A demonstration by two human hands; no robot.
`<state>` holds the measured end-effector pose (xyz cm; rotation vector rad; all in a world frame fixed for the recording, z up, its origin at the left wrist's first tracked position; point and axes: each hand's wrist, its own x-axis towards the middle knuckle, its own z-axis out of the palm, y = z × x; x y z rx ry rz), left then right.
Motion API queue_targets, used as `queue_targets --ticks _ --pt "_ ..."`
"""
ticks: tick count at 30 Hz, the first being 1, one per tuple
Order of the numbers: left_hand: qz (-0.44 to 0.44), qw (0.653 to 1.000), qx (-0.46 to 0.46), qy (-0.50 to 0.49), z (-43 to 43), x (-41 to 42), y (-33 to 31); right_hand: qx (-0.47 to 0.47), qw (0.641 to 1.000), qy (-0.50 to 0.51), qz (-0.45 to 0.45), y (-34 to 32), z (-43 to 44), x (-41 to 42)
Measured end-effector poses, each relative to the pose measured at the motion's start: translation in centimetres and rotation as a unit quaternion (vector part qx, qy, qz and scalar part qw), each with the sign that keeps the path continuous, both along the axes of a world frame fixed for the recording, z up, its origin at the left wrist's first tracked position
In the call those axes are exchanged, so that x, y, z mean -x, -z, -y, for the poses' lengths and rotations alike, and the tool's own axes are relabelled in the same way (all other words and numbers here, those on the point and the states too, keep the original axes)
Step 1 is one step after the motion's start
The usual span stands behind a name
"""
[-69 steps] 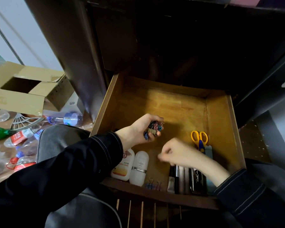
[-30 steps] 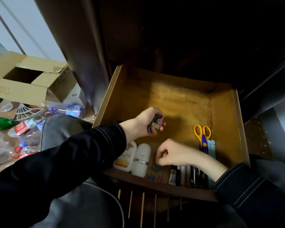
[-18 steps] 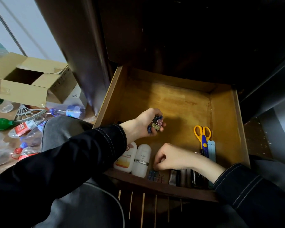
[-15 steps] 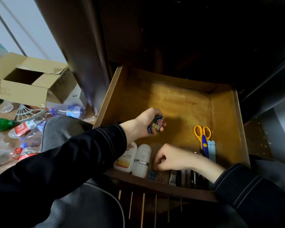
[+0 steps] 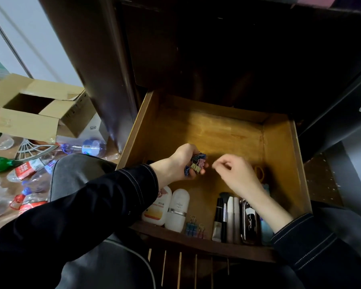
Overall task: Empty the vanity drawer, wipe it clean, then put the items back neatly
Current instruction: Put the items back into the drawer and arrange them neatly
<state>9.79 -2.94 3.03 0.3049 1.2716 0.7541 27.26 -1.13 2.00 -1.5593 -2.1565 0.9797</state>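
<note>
Step in hand, as judged: items are going back into the drawer (image 5: 279, 155), with binder clips being laid one at a time. The left hand (image 5: 175, 163) is hovering over the middle of the drawer floor, fingers curled round a clutch of binder clips (image 5: 197, 164) in mixed colours, wire handles pointing every way. The right hand (image 5: 238, 174) is sitting just beside that clutch, fingers curled in and thumb nearing forefinger; whether a clip is pinched there I cannot tell. Two laid clips (image 5: 193, 226) are lying side by side against the front wall, between the white bottle (image 5: 178, 209) and the makeup brush (image 5: 224, 213). To do this well, the right hand should be drawing one clip by its wire handle, not the body, so the rest are not spilling from the left palm. The left should be loosening only enough to release it. Each new clip should be going down touching the last, handles facing the same way, filling the gap before the brush. Risk: handles tangling and two coming out together. The yellow scissors (image 5: 259, 173) are partly hidden behind the right hand.
</note>
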Motion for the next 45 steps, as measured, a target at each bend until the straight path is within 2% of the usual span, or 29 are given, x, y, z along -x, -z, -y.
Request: queue_targets --ticks 3,10,17,21,25,30,34,39,42,45 --pt "-0.010 0.998 -0.025 0.059 0.2 -0.4 -0.2 -0.011 0.998 0.024 -0.066 -0.4 -0.2 0.2" --pt "-0.045 0.986 -0.091 0.136 0.1 -0.6 -0.4 0.079 0.986 0.030 -0.145 -0.7 -0.3 0.4" --pt "-0.071 0.985 -0.126 0.095 -0.3 -0.9 -0.1 0.141 0.962 0.078 -0.222 -1.3 -0.3 0.3" --pt "-0.088 0.991 -0.093 0.046 -0.4 -0.6 0.3 0.146 0.954 0.085 -0.247 -1.5 -0.3 0.2" --pt "-0.026 0.999 -0.045 0.001 -0.4 0.0 0.4 0.172 0.947 0.098 -0.252 -1.5 -0.3 0.1" --pt "-0.039 0.999 -0.027 0.024 -0.5 0.0 0.6 0.202 0.933 0.128 -0.268 -1.5 -0.4 0.2" --pt "-0.055 0.997 -0.034 0.048 -0.4 -0.1 0.4 0.190 0.946 0.109 -0.240 -1.4 -0.3 0.2" --pt "-0.128 0.991 -0.038 0.021 -0.6 -0.1 0.6 0.109 0.987 0.047 -0.105 -0.7 -0.5 -0.1" --pt "-0.133 0.991 -0.031 0.006 -0.6 0.1 0.7 0.149 0.986 -0.079 -0.014 -0.1 -0.2 -0.1" --pt "-0.123 0.992 -0.033 0.009 -0.6 0.0 0.7 0.198 0.947 -0.229 0.104 1.0 0.6 0.0"
